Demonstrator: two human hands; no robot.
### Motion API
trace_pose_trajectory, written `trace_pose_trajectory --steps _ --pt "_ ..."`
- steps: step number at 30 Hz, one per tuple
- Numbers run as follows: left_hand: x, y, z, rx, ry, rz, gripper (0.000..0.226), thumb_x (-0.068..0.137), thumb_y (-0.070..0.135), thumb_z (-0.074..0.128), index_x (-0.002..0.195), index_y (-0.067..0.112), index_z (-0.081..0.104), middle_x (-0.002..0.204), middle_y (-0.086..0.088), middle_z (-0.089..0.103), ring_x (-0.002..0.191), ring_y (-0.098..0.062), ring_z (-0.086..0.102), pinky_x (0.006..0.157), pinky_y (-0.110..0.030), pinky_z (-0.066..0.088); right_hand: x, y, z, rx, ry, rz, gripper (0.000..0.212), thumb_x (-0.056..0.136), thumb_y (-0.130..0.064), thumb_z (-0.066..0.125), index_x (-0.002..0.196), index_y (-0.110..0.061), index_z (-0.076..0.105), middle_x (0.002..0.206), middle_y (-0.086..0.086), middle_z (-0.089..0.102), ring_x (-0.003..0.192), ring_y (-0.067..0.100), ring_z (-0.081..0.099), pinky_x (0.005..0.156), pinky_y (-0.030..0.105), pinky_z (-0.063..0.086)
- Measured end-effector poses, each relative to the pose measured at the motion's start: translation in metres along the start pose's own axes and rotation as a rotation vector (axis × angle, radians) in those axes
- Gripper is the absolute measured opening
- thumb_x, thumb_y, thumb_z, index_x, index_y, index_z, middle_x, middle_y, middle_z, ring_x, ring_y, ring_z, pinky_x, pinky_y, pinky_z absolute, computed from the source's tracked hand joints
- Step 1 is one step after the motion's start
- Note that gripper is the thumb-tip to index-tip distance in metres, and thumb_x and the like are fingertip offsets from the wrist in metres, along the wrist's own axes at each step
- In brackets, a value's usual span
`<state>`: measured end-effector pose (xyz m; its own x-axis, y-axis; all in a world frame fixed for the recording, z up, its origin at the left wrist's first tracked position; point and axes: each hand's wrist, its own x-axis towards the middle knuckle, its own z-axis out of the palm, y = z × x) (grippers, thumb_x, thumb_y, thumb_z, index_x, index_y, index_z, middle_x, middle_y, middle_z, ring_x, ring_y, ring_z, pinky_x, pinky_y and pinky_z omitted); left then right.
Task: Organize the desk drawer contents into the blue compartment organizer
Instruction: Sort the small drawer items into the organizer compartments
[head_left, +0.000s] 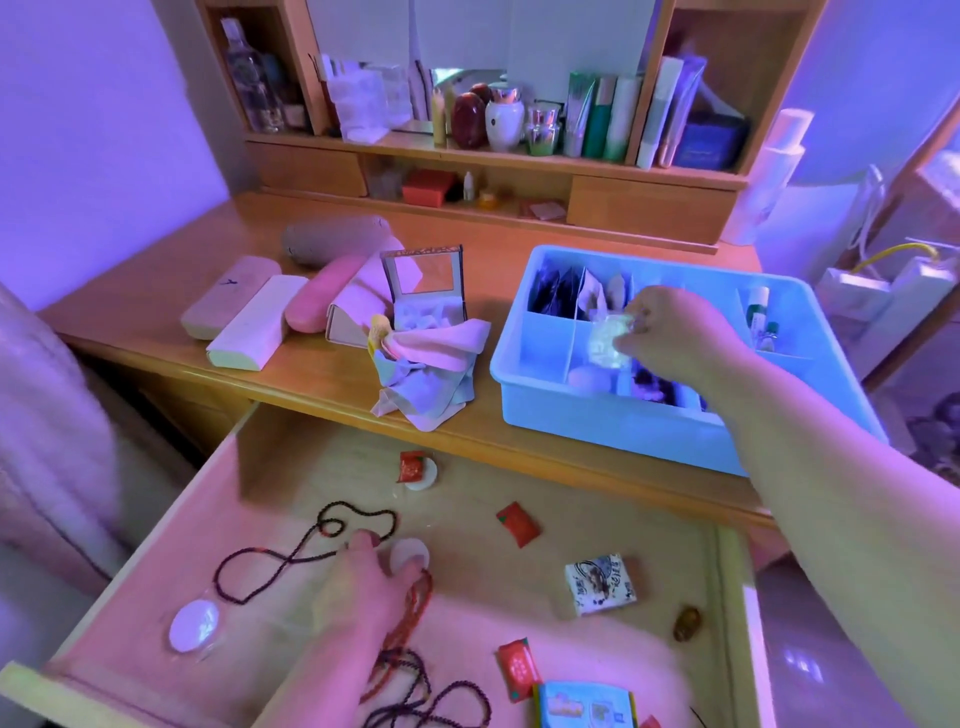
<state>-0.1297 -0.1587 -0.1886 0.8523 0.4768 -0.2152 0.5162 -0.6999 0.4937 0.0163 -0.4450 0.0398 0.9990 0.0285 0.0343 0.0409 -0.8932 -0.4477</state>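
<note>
Wooden desk (322, 379) under purple light, its drawer (171, 525) pulled open below the blue organizer (613, 426).

Sitting on the desktop at right, the organizer is a pale blue divided tray whose long axis runs left to right, angled slightly away (dark sachets stand in its rear cells). Over a middle cell the right hand (670, 332) pinches a small clear packet (608, 340) between closed fingertips. Down in the drawer, the left hand (363, 577) curls loosely onto a white disc (410, 555) beside a dark bead string (311, 545).
</note>
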Motion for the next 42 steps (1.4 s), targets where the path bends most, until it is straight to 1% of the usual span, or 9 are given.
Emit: trace_pose_trajectory --steps 3,9,13,18,22,25,30,36,42 --pt "0.000 0.005 0.003 0.101 -0.039 0.022 0.049 0.067 0.060 0.068 0.090 0.026 0.040 0.074 0.009 0.051 0.070 -0.019 0.058 0.060 -0.028 0.049 0.015 -0.005 0.016 -0.308 -0.194 -0.043 0.030 0.086 -0.018 0.053 0.061 -0.020 0.036 0.069 0.004 0.051 0.072 0.027 0.050 0.049 0.024 0.028" --pt "0.003 0.018 0.002 -0.060 -0.135 -0.118 0.036 0.073 0.040 0.074 0.093 0.021 0.052 0.073 0.005 0.056 0.068 -0.019 0.056 0.061 -0.027 0.043 0.027 -0.014 0.024 -0.719 -0.215 -0.099 0.003 0.086 -0.022 0.051 0.089 -0.024 0.053 0.081 -0.004 0.056 0.079 0.022 0.053 0.068 0.028 0.030" --pt "0.006 0.022 -0.002 -0.063 -0.172 -0.112 0.028 0.077 0.027 0.073 0.091 0.017 0.051 0.080 -0.001 0.059 0.070 -0.021 0.057 0.060 -0.026 0.041 0.025 -0.019 0.031 -0.884 -0.251 -0.167 0.029 0.080 -0.012 0.051 0.102 -0.029 0.060 0.105 -0.002 0.057 0.097 0.022 0.046 0.079 0.031 0.032" --pt "0.001 0.026 -0.011 -0.311 -0.062 -0.056 0.017 0.079 0.016 0.071 0.084 0.015 0.054 0.076 0.000 0.061 0.067 -0.019 0.059 0.057 -0.028 0.042 0.022 -0.013 0.022 -0.738 -0.206 -0.175 0.025 0.083 -0.018 0.053 0.104 -0.030 0.062 0.086 -0.006 0.058 0.091 0.021 0.050 0.076 0.031 0.031" --pt "-0.020 0.045 -0.034 -0.703 0.003 0.148 0.018 0.082 0.012 0.069 0.084 0.025 0.057 0.073 0.001 0.066 0.069 -0.020 0.062 0.063 -0.030 0.047 -0.007 -0.007 0.005 -0.026 0.206 -0.160 0.014 0.087 -0.022 0.054 0.089 -0.028 0.066 0.086 -0.012 0.070 0.070 0.010 0.059 0.059 0.024 0.041" --pt "-0.045 0.084 -0.057 -0.922 -0.085 0.266 0.016 0.080 0.020 0.072 0.085 0.029 0.060 0.064 0.002 0.065 0.051 -0.009 0.055 0.046 -0.018 0.044 -0.054 -0.020 0.007 0.343 0.052 -0.316 0.009 0.083 -0.029 0.063 0.076 -0.033 0.066 0.070 -0.027 0.064 0.053 -0.008 0.053 0.049 0.006 0.036" --pt "-0.075 0.132 -0.073 -1.175 -0.268 0.390 0.021 0.072 0.028 0.075 0.087 0.018 0.063 0.056 -0.001 0.059 0.043 -0.012 0.046 0.042 -0.018 0.039 -0.100 -0.029 0.030 0.398 -0.445 -0.307 0.012 0.080 -0.023 0.071 0.090 -0.020 0.065 0.079 0.002 0.071 0.051 0.000 0.056 0.057 0.021 0.047" --pt "-0.055 0.100 -0.057 -1.071 -0.128 0.180 0.015 0.092 0.007 0.055 0.103 0.015 0.061 0.086 -0.005 0.072 0.056 -0.009 0.056 0.054 -0.023 0.052 -0.040 -0.002 0.000 0.330 0.050 -0.120 0.030 0.086 -0.016 0.057 0.111 -0.031 0.053 0.059 -0.011 0.061 0.045 0.006 0.048 0.047 0.023 0.035" --pt "-0.008 0.051 -0.034 -0.792 0.018 0.011 0.019 0.090 0.011 0.057 0.102 0.025 0.059 0.074 0.005 0.065 0.053 -0.004 0.056 0.053 -0.024 0.044 -0.003 0.005 0.020 -0.164 -0.205 0.002 0.013 0.083 -0.030 0.062 0.096 -0.028 0.063 0.097 -0.002 0.065 0.099 0.021 0.053 0.076 0.032 0.047"
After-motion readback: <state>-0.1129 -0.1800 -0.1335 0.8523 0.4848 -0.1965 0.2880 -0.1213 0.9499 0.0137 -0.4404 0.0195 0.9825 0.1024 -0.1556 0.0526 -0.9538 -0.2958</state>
